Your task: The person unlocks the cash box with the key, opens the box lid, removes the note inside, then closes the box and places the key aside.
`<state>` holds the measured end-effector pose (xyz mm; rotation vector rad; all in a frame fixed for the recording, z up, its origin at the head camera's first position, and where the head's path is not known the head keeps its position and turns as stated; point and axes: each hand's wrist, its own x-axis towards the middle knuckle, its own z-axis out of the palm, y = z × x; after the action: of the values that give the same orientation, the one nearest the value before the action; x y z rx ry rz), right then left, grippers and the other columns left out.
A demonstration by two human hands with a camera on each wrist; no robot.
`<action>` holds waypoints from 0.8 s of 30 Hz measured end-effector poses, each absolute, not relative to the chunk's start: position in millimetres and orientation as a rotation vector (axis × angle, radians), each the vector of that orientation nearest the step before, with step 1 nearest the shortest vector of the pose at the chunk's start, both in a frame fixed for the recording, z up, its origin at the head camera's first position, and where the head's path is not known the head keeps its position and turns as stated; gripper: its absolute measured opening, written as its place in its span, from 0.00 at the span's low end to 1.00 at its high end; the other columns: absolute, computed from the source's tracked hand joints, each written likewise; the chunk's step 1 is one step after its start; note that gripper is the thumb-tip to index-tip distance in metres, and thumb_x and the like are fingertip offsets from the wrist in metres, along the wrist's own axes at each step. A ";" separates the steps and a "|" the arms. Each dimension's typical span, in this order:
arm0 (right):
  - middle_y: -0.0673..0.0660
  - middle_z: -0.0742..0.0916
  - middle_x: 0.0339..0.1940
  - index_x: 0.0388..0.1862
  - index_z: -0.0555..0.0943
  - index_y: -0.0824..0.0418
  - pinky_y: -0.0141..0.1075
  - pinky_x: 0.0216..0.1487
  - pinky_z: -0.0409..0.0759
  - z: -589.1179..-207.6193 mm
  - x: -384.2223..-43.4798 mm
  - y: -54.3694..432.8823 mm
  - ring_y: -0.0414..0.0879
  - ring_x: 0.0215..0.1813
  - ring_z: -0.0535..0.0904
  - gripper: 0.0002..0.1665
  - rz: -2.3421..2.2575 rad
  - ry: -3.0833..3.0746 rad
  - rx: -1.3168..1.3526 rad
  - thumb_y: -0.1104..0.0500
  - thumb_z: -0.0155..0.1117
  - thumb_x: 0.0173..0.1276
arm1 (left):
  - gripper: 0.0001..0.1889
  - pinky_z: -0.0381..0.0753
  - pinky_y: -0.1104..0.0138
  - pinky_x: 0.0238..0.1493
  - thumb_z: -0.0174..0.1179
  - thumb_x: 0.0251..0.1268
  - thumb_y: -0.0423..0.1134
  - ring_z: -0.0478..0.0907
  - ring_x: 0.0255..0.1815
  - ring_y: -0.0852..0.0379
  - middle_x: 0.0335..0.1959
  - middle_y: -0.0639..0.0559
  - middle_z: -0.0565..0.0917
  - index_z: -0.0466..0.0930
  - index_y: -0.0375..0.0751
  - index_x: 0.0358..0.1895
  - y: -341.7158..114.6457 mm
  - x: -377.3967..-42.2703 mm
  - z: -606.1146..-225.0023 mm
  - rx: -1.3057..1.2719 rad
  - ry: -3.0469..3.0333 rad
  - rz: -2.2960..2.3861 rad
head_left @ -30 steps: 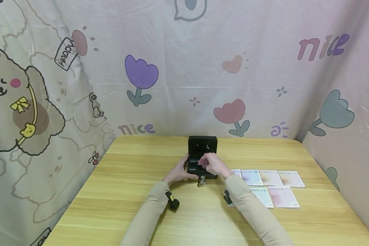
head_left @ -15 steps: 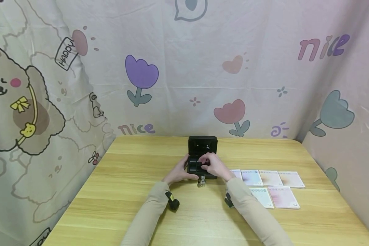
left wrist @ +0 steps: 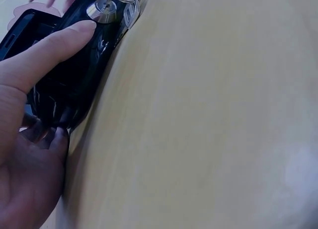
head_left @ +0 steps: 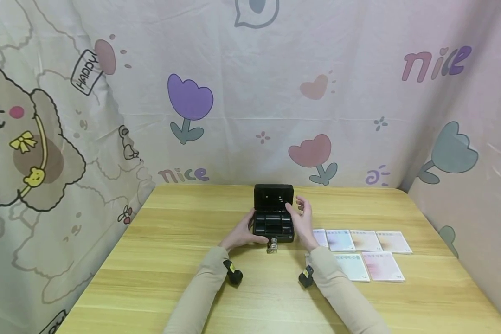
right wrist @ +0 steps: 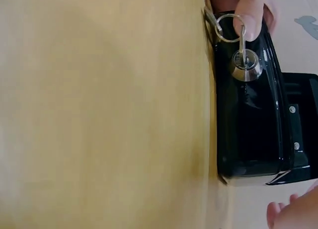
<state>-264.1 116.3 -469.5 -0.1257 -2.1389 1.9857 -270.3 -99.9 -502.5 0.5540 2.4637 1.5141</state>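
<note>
A black cash box [head_left: 273, 231] stands on the table with its lid [head_left: 273, 197] raised, showing a compartmented tray inside. From its front lock [right wrist: 246, 65] a key on a metal ring [right wrist: 230, 28] sticks out. My left hand [head_left: 243, 233] grips the box's left side, its thumb [left wrist: 59, 47] lying along the front near the lock and its fingers around the side. At the right side, close to the lid, is my right hand [head_left: 302, 221], fingers loosely bent and holding nothing; in the right wrist view only its fingers [right wrist: 293, 211] show at the lower corner.
Several pastel paper pads [head_left: 365, 241] lie in two rows on the right of the wooden table [head_left: 183, 222]; the right forearm overlaps some of them. A printed cloth [head_left: 242, 93] hangs behind the table and along its sides.
My right hand has left the inside of the box and moved to the right and up beside the lid, its fingers loosened. My left hand keeps its hold on the box.
</note>
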 end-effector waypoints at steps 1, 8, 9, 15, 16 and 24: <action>0.67 0.67 0.75 0.76 0.62 0.62 0.53 0.76 0.64 -469.3 -264.3 117.1 0.63 0.75 0.61 0.35 2.043 -2.128 -0.146 0.52 0.58 0.76 | 0.67 0.50 0.50 0.84 0.80 0.46 0.43 0.47 0.84 0.39 0.83 0.35 0.43 0.38 0.31 0.81 -99.9 -269.5 -501.8 0.548 2.460 1.514; 0.63 0.52 0.85 0.84 0.45 0.59 0.56 0.86 0.44 -466.5 -267.4 122.7 0.62 0.84 0.47 0.38 2.464 -1.969 -0.140 0.47 0.39 0.83 | 0.69 0.48 0.51 0.84 0.80 0.48 0.41 0.46 0.84 0.40 0.84 0.39 0.40 0.29 0.41 0.82 -98.9 -267.5 -498.8 0.552 2.381 1.592; 0.63 0.51 0.85 0.84 0.44 0.59 0.55 0.86 0.42 -466.3 -267.5 122.8 0.61 0.85 0.45 0.38 2.511 -1.940 -0.123 0.47 0.37 0.83 | 0.70 0.49 0.50 0.84 0.80 0.48 0.41 0.46 0.84 0.40 0.84 0.39 0.40 0.29 0.42 0.82 -98.9 -266.8 -498.3 0.541 2.365 1.613; 0.63 0.52 0.85 0.83 0.46 0.61 0.54 0.86 0.41 -466.4 -267.3 125.2 0.60 0.85 0.46 0.37 2.624 -1.857 -0.026 0.43 0.29 0.84 | 0.63 0.49 0.46 0.83 0.73 0.58 0.51 0.43 0.84 0.38 0.85 0.41 0.37 0.29 0.51 0.83 -96.9 -265.3 -492.8 0.433 2.267 1.767; 0.63 0.53 0.85 0.83 0.47 0.62 0.54 0.86 0.41 -466.5 -267.3 125.8 0.60 0.85 0.46 0.38 2.631 -1.848 -0.015 0.43 0.29 0.84 | 0.60 0.49 0.45 0.83 0.70 0.62 0.53 0.42 0.84 0.37 0.85 0.42 0.36 0.29 0.51 0.83 -95.4 -266.1 -491.1 0.424 2.251 1.807; 0.63 0.53 0.85 0.83 0.47 0.64 0.53 0.87 0.39 -465.6 -267.6 129.7 0.60 0.85 0.45 0.40 2.715 -1.775 0.016 0.41 0.26 0.84 | 0.38 0.40 0.47 0.85 0.42 0.81 0.55 0.38 0.85 0.40 0.85 0.41 0.40 0.38 0.41 0.83 -77.4 -271.5 -474.3 0.325 2.103 2.160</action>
<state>-267.6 129.7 -465.6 0.0160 -1.7754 2.7146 -271.5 -77.4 -474.3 0.3248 2.1028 2.1602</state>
